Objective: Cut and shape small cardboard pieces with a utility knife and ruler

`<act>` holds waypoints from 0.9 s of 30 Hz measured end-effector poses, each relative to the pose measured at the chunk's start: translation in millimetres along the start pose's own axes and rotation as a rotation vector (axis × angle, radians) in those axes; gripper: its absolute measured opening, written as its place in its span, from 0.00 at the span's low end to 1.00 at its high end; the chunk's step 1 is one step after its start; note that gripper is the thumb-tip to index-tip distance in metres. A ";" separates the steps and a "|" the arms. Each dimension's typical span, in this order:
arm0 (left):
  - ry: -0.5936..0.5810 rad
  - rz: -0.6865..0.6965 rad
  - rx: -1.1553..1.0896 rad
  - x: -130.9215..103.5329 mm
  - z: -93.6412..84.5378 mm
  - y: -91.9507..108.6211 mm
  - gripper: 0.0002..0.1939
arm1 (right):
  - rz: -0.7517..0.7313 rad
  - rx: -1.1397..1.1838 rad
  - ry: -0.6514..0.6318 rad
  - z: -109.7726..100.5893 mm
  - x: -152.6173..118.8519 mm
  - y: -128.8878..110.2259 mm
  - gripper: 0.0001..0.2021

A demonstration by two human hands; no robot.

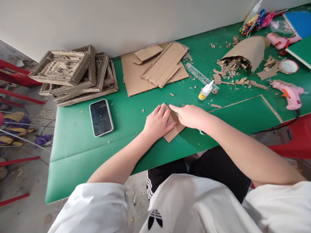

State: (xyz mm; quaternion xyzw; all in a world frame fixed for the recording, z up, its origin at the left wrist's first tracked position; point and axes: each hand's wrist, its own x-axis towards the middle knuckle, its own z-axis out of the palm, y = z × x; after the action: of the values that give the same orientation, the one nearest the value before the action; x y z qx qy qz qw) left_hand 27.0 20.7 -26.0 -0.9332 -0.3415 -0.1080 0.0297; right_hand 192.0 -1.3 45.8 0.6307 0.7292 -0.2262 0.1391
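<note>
A small piece of brown cardboard (173,132) lies on the green table near its front edge. My left hand (159,121) rests flat on it, fingers spread. Over its right side is my right hand (190,116), index finger stretched toward the cardboard's top corner and the other fingers curled. A teal end of something (201,132) shows beneath my right wrist; the rest of that object is hidden by the hand. A glue bottle with a yellow label (205,90) stands behind my right hand, beside a clear ruler (200,76).
A phone (101,117) lies at left, before stacked corrugated cardboard frames (73,76). Cardboard sheets (136,77) are at the back. Right of them are a curved cardboard piece (250,51), scraps, and pink glue guns (290,95) with a cable. Red stools flank the green table (77,152).
</note>
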 end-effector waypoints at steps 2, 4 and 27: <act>-0.010 -0.012 -0.021 0.0 0.0 0.2 0.32 | -0.012 -0.030 0.000 -1.4 0.1 -2.0 0.29; -0.025 -0.022 -0.033 0.0 -0.3 0.4 0.33 | -0.020 -0.044 0.009 -1.6 -0.9 -4.7 0.29; -0.073 -0.040 -0.024 -0.8 -2.8 0.4 0.29 | -0.016 -0.115 -0.016 10.9 -23.5 -1.9 0.31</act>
State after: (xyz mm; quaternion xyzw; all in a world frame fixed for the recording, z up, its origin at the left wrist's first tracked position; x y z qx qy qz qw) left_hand 26.2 19.6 -23.4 -0.9297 -0.3597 -0.0784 0.0037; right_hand 193.1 -27.2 48.2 0.6140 0.7448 -0.1901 0.1789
